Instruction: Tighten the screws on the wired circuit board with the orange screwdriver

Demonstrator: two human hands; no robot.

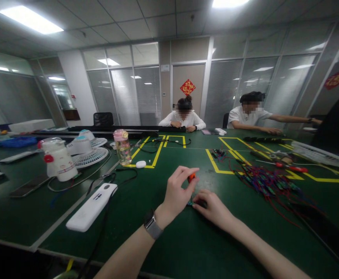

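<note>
My left hand (pixel 177 192), with a watch (pixel 152 224) on its wrist, is closed around a small tool with an orange handle (pixel 192 177). Below the handle its lower part is mostly hidden by my fingers, so the kind of tool is unclear. Directly underneath lies a small green circuit board (pixel 190 202) on the green table (pixel 169 248). My right hand (pixel 214 209) pinches the right side of that board with thumb and fingertips. To the right a tangled heap of wired circuit boards (pixel 265 180) spreads over the table, with red and blue leads.
A white power bank-like case (pixel 92 207), a pink-lidded bottle (pixel 122 147), a jug (pixel 59 159) and white fans (pixel 89 153) stand left. Red-handled pliers (pixel 291 167) and a white keyboard (pixel 322 153) lie right. Two people (pixel 182 116) sit across the table.
</note>
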